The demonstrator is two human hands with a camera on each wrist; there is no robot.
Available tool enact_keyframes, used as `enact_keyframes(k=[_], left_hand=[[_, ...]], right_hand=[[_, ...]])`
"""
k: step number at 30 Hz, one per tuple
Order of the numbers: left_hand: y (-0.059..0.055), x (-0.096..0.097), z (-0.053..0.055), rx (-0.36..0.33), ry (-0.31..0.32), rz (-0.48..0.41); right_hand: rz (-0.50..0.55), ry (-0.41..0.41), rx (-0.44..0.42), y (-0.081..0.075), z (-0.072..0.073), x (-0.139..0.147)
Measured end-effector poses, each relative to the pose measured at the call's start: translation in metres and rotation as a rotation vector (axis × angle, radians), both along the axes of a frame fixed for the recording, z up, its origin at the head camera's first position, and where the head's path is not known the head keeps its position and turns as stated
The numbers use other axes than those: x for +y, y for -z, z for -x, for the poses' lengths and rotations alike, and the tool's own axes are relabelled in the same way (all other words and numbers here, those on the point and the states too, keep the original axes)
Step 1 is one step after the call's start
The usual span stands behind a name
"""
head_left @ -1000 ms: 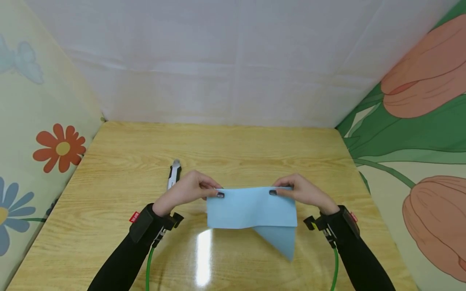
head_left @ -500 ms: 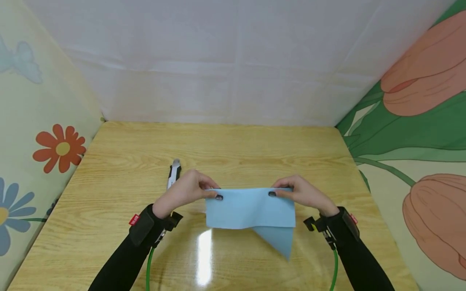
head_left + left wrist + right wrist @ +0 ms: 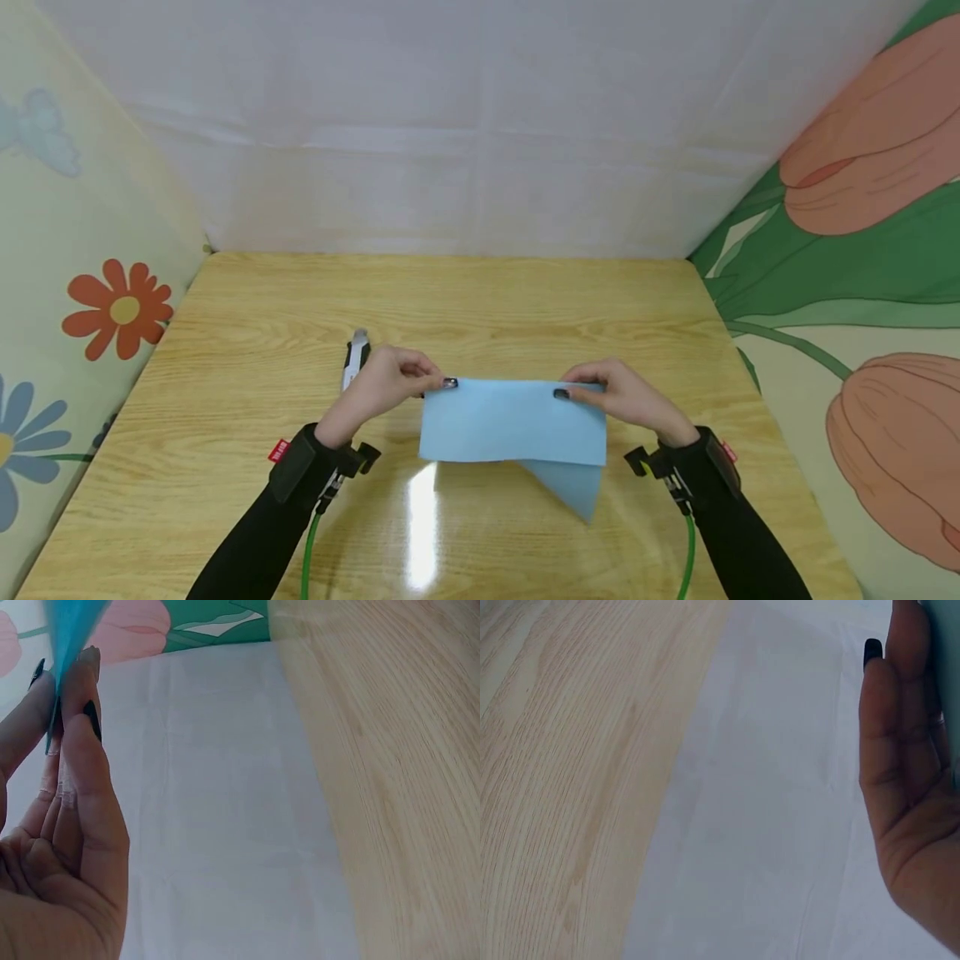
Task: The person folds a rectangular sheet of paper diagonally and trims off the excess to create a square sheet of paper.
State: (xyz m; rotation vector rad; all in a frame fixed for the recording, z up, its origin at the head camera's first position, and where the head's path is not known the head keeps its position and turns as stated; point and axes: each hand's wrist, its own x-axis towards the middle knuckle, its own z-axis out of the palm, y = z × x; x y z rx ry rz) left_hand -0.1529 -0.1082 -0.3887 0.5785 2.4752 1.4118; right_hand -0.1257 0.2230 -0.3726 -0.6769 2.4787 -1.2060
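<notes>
**Light-blue rectangular sheet of thin, paper-like material [image 3: 510, 421] pinched by both hands along its upper edge**

The sheet is at the near middle of the work area, over the table, its broad face toward the head camera. A darker triangular flap shows below its lower edge at the right; whether it is folded or a separate layer cannot be told. Whether any part touches the tabletop cannot be confirmed.

The left hand [image 3: 386, 382] grips the upper left corner between thumb and fingers; the right hand [image 3: 621, 396] pinches the upper right part likewise. The wide spacing appears intended to keep the upper edge straight and level. The left wrist view shows the sheet edge-on between thumb and fingers.

A grey-and-black utility knife [image 3: 356, 358] lies on the yellowish wood-grain table [image 3: 480, 308], just beyond the left hand, which covers its lower end and would likely hinder access. The sheet hides some fingertips and the tabletop behind it.

Black sleeves [image 3: 251, 529] and green cables [image 3: 308, 550] stay outside the sheet's outline. A white cloth backdrop [image 3: 480, 125] stands behind the table.
</notes>
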Motion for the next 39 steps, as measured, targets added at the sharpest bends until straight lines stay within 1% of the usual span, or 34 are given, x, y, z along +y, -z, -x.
enact_keyframes(k=[3, 7, 11, 15, 18, 20, 23, 24, 26, 28, 30, 32, 36, 39], left_hand=[[0.000, 0.001, 0.000, 0.003, -0.007, 0.000], [-0.002, 0.002, -0.001, 0.027, -0.028, 0.027], [-0.004, 0.001, -0.002, 0.017, -0.052, 0.038], [-0.006, -0.001, -0.002, 0.004, -0.053, 0.050], [-0.007, -0.002, -0.002, 0.003, -0.033, 0.049], [-0.006, -0.004, -0.002, 0.009, -0.004, 0.051], [-0.006, -0.006, -0.002, 0.039, 0.037, 0.074], [-0.006, -0.007, -0.001, 0.044, 0.038, 0.083], [-0.007, -0.009, -0.001, 0.043, 0.020, 0.093], [-0.008, -0.010, 0.000, 0.030, -0.013, 0.096], [-0.008, -0.011, 0.001, 0.003, -0.046, 0.084], [-0.007, -0.012, 0.002, -0.005, -0.068, 0.070], [-0.006, -0.014, 0.005, -0.034, -0.085, 0.030], [-0.005, -0.014, 0.006, -0.055, -0.079, 0.004]], right_hand=[[0.007, 0.004, -0.002, 0.001, 0.000, 0.001], [0.014, 0.002, -0.008, 0.003, 0.000, 0.001], [0.014, -0.001, -0.005, 0.003, 0.000, -0.001], [0.001, 0.004, -0.004, 0.002, 0.000, -0.004], [-0.011, 0.005, -0.001, 0.001, 0.001, -0.006], [-0.014, 0.003, 0.002, 0.000, 0.001, -0.008], [-0.012, 0.010, -0.009, -0.001, 0.001, -0.010], [-0.007, 0.010, -0.013, -0.001, 0.001, -0.011], [-0.005, 0.010, -0.004, -0.001, 0.001, -0.012], [0.000, 0.012, 0.002, -0.001, 0.002, -0.012], [0.006, 0.011, 0.010, -0.001, 0.002, -0.013], [0.010, 0.015, 0.008, -0.001, 0.003, -0.013], [0.010, 0.023, 0.016, -0.002, 0.002, -0.013], [0.005, 0.036, 0.018, -0.003, 0.001, -0.013]])
